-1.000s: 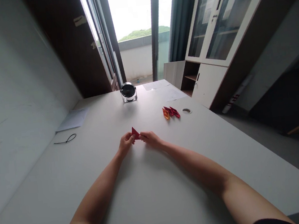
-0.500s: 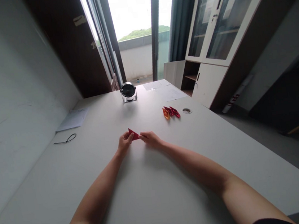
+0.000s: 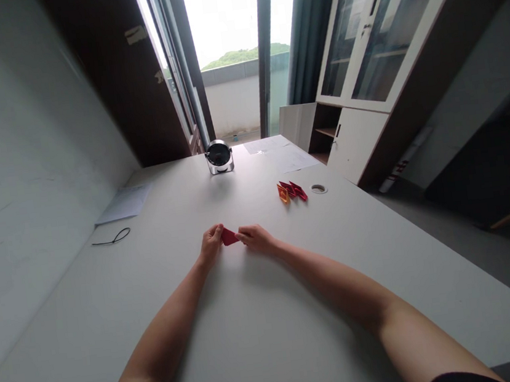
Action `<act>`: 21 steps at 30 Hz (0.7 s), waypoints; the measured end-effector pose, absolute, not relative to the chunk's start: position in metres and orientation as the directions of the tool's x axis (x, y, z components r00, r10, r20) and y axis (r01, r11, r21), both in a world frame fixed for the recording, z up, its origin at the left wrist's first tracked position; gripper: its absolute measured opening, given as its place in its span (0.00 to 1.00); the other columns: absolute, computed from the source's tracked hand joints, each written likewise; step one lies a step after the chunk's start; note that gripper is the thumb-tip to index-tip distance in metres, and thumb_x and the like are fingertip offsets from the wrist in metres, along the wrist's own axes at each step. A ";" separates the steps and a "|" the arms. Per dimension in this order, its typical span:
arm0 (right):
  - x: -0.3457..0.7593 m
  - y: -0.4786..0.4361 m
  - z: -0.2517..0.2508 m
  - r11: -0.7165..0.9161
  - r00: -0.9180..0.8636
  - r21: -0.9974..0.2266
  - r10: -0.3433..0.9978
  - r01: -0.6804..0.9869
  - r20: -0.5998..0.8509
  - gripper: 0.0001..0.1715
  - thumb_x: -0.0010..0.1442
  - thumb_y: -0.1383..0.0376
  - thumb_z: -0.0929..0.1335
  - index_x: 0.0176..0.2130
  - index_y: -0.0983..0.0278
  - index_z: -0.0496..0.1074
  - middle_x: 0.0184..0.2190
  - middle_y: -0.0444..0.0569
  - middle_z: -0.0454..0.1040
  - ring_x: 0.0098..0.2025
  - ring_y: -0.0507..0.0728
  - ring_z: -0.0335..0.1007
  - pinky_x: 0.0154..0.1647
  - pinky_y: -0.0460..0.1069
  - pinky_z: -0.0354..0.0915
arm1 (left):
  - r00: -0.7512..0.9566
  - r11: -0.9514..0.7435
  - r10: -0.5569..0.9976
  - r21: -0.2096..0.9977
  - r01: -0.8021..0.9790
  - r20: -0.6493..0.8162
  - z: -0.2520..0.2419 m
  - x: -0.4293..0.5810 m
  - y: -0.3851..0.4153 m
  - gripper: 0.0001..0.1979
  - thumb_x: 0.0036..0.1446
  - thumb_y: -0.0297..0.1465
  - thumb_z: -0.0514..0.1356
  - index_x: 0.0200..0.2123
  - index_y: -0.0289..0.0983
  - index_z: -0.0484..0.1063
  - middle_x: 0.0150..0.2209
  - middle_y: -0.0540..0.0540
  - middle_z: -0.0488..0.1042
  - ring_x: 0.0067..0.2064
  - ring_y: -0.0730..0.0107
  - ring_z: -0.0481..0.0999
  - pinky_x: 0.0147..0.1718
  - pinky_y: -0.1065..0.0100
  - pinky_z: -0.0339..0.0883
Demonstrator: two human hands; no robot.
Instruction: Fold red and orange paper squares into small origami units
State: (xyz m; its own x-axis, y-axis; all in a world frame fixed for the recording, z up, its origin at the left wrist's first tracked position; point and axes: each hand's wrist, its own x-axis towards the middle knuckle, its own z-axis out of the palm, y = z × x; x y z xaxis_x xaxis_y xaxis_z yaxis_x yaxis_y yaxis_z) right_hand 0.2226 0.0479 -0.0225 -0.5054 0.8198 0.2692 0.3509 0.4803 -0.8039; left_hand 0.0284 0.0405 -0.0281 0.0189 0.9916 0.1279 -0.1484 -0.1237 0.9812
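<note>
Left hand (image 3: 210, 244) and right hand (image 3: 255, 239) pinch a small red folded paper (image 3: 229, 237) between fingertips — low over the white table (image 3: 262, 326) — folded pieces (image 3: 291, 191) lying apart.

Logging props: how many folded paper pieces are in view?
4: one red piece between left hand and right hand; an orange piece and two red ones clustered beside the cable hole. Overlap may hide more.

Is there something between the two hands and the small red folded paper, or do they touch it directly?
Nothing visible stands between them. The left hand and the right hand both pinch the red folded paper directly, one at each side. The other folded pieces lie apart from it, farther away to the right.
</note>
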 end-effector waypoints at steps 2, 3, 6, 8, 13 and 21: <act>0.222 0.048 -0.023 0.481 -0.501 -0.808 0.820 0.340 0.277 0.19 0.63 0.55 0.63 0.25 0.63 0.64 0.20 0.41 0.67 0.24 0.50 0.57 0.26 0.45 0.52 | 0.059 -0.115 0.991 0.986 -0.120 0.123 -0.028 0.028 0.040 0.24 0.56 0.49 0.63 0.23 0.37 0.63 0.18 0.55 0.59 0.20 0.78 0.57 0.20 0.71 0.51; 0.222 0.048 -0.023 0.484 -0.496 -0.806 0.821 0.341 0.283 0.19 0.63 0.55 0.63 0.25 0.63 0.64 0.21 0.41 0.67 0.24 0.50 0.57 0.27 0.45 0.52 | 0.070 -0.116 0.990 0.988 -0.104 0.124 -0.028 0.028 0.039 0.23 0.57 0.49 0.62 0.23 0.37 0.63 0.18 0.55 0.59 0.20 0.78 0.57 0.20 0.71 0.51; 0.222 0.049 -0.024 0.507 -0.459 -0.778 0.828 0.371 0.322 0.20 0.63 0.56 0.63 0.24 0.63 0.64 0.20 0.42 0.67 0.25 0.51 0.56 0.27 0.45 0.52 | 0.083 -0.135 0.987 0.988 -0.071 0.140 -0.026 0.027 0.038 0.22 0.58 0.48 0.62 0.24 0.36 0.65 0.18 0.55 0.59 0.19 0.79 0.56 0.20 0.72 0.49; 0.223 0.049 -0.023 0.538 -0.419 -0.745 0.827 0.394 0.376 0.20 0.64 0.56 0.64 0.24 0.63 0.64 0.21 0.43 0.67 0.25 0.51 0.55 0.28 0.45 0.51 | 0.093 -0.148 0.984 0.987 -0.056 0.153 -0.025 0.027 0.037 0.20 0.58 0.47 0.62 0.25 0.36 0.66 0.17 0.56 0.59 0.19 0.79 0.55 0.19 0.72 0.47; 0.225 0.050 -0.021 0.565 -0.345 -0.718 0.822 0.407 0.453 0.19 0.64 0.56 0.64 0.26 0.63 0.67 0.23 0.43 0.68 0.26 0.51 0.57 0.29 0.45 0.52 | 0.134 -0.209 0.968 0.977 -0.049 0.214 -0.022 0.028 0.037 0.15 0.59 0.42 0.63 0.33 0.35 0.72 0.20 0.53 0.67 0.22 0.76 0.64 0.22 0.71 0.58; 0.224 0.051 -0.023 0.376 -0.412 -0.889 0.876 0.261 0.250 0.17 0.64 0.53 0.64 0.36 0.63 0.73 0.26 0.44 0.75 0.27 0.51 0.69 0.30 0.45 0.61 | 0.184 -0.231 0.953 0.970 -0.075 0.241 -0.022 0.030 0.037 0.15 0.57 0.41 0.65 0.33 0.34 0.73 0.26 0.48 0.73 0.27 0.72 0.72 0.29 0.68 0.69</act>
State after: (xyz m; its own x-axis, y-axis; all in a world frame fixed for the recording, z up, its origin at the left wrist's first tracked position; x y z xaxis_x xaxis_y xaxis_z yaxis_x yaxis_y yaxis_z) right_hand 0.2236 0.0513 -0.0231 -0.4123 0.8762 0.2495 0.2608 0.3760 -0.8892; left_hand 0.0303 0.0375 -0.0223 0.1837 0.9530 0.2410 -0.0745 -0.2310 0.9701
